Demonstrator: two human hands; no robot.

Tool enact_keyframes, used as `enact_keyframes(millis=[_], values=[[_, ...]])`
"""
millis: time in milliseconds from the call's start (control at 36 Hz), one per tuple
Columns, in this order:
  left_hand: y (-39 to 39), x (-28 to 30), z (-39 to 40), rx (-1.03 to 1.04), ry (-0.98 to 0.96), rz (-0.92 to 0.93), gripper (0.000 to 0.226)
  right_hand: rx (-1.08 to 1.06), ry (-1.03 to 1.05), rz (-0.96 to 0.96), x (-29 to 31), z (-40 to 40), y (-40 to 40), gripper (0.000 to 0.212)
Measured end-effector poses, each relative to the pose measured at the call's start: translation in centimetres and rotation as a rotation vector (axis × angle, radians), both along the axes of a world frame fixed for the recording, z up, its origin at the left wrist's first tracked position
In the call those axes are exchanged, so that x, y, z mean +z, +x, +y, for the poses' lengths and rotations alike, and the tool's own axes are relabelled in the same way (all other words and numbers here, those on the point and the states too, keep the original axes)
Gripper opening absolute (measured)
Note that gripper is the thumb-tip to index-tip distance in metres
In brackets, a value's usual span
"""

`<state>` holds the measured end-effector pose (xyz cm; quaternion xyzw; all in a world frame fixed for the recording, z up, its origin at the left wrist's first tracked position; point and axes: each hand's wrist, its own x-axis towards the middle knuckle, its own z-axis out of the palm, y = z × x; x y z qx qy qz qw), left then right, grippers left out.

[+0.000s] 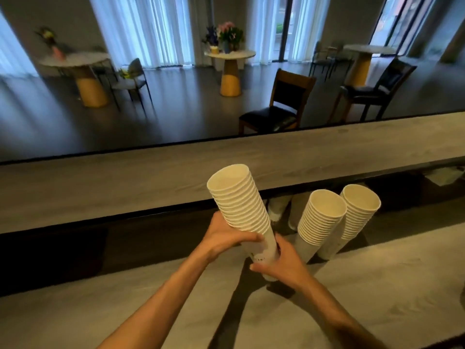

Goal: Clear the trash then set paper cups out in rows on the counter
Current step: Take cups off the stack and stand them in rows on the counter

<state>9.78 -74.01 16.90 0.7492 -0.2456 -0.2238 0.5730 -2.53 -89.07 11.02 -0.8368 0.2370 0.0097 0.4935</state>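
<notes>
While I stand at the pale, marble-patterned lower counter (377, 285), I hold a tall stack of nested white paper cups (239, 205) in both hands, tilted with its round open mouth leaning up and to my left. Rolled rims ring the upper part of the stack like ridges; the smooth tapered wall of the lowest cup shows below them. My left hand (226, 235) wraps the stack just under the lowest rims, fingers curled round its front. My right hand (281, 263) grips the bottom cup, thumb across its near side. Just to the right, two more stacks of white paper cups (319, 222) (357, 215) stand on the counter, leaning, side by side and close together. Beyond them runs the long grey wood-grain upper counter (151, 177), matte and flat.
</notes>
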Motion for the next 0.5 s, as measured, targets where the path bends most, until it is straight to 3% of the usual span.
enact_keyframes(millis=[83,333,500], values=[[-0.1,2.9,3.7,0.035,-0.025,-0.012,0.066,0.147,-0.052,-0.015,2.9,1.6,0.6,0.082],[-0.3,8.6,18.4,0.424,-0.179,-0.024,0.069,0.482,-0.313,-0.141,11.3,13.2,6.3,0.089],[0.3,11.2,27.9,0.635,-0.281,-0.033,0.08,0.57,-0.403,-0.3,13.4,22.7,10.0,0.088]])
